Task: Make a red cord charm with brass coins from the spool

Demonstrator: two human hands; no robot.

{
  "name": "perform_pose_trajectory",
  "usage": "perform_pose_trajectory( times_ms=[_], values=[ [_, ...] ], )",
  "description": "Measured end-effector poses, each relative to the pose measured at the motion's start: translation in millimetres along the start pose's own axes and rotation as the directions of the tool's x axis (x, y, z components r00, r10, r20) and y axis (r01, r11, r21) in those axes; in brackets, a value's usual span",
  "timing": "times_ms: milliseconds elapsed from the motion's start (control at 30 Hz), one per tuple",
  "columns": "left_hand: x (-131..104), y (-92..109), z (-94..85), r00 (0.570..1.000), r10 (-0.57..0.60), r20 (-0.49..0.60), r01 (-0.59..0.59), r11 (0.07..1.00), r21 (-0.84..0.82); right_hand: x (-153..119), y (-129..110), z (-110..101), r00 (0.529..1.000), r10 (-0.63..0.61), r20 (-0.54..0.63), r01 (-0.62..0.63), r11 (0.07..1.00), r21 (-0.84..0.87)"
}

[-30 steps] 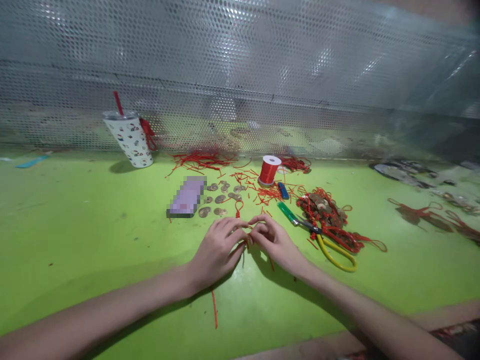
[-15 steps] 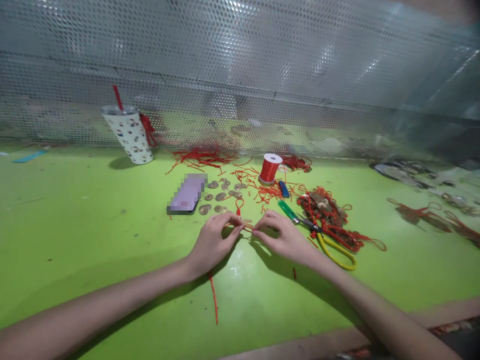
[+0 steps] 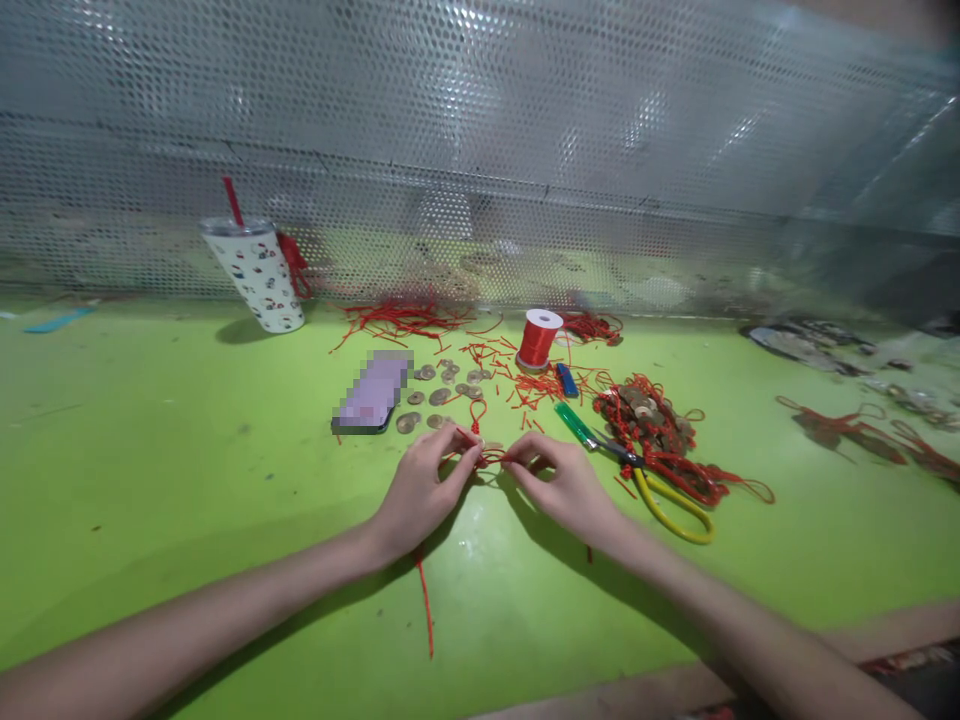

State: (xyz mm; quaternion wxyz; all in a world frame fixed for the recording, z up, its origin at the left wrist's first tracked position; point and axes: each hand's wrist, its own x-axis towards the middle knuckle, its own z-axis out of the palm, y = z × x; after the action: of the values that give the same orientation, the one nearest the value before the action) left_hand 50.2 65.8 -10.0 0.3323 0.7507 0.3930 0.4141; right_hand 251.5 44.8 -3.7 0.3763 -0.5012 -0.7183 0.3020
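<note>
My left hand [image 3: 435,475] pinches a red cord, with a small pale ring-like bit showing at its fingertips. Opposite it, my right hand [image 3: 551,480] grips another stretch of the same red cord [image 3: 491,459] between thumb and forefinger. Loops of the cord span the small gap between both hands. Just beyond the fingers, a knotted loop [image 3: 478,413] of the cord lies on the table, and a loose tail [image 3: 425,600] trails out below my left wrist. Several round coins [image 3: 440,396] with holes lie just past my left hand.
Yellow-handled scissors [image 3: 675,510], a green lighter [image 3: 575,425] and a pile of corded coins [image 3: 645,415] lie to the right. Behind stand a red thread spool [image 3: 538,340] and a tumbler [image 3: 259,275] with a straw. A phone [image 3: 371,395] lies left. Perforated sheeting [image 3: 480,150] rises behind the green table [image 3: 187,450].
My right hand has shifted slightly down while still pinching the cord. The cord loops between my hands have changed shape a little; my left hand stays almost in place.
</note>
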Motion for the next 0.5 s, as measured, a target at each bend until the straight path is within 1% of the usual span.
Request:
perform_pose_trajectory(
  times_ms=[67,133,233,333,500],
  values=[
    [0.1,-0.3,-0.1,1.000,0.004,0.002,-0.004,1.000,-0.002,-0.7,4.2,0.0,0.999,-0.035,-0.036,0.031,0.995,-0.092],
    [0.0,-0.1,-0.5,1.000,0.005,0.006,-0.005,1.000,0.021,-0.8,5.9,0.5,0.998,-0.028,-0.056,0.022,0.994,-0.103],
    [0.1,1.1,-1.5,1.000,0.016,0.014,-0.017,0.994,0.104,-0.2,5.5,2.6,0.997,0.035,-0.066,-0.035,0.999,0.003],
    [0.5,1.6,-1.8,0.996,0.075,0.040,-0.081,0.981,0.176,0.3,5.5,6.0,0.994,0.094,-0.059,-0.088,0.991,0.104],
    [1.0,-2.4,-0.1,0.982,0.165,0.091,-0.180,0.962,0.206,0.6,8.6,10.5,0.985,0.173,-0.004,-0.166,0.955,0.244]
  ],
)
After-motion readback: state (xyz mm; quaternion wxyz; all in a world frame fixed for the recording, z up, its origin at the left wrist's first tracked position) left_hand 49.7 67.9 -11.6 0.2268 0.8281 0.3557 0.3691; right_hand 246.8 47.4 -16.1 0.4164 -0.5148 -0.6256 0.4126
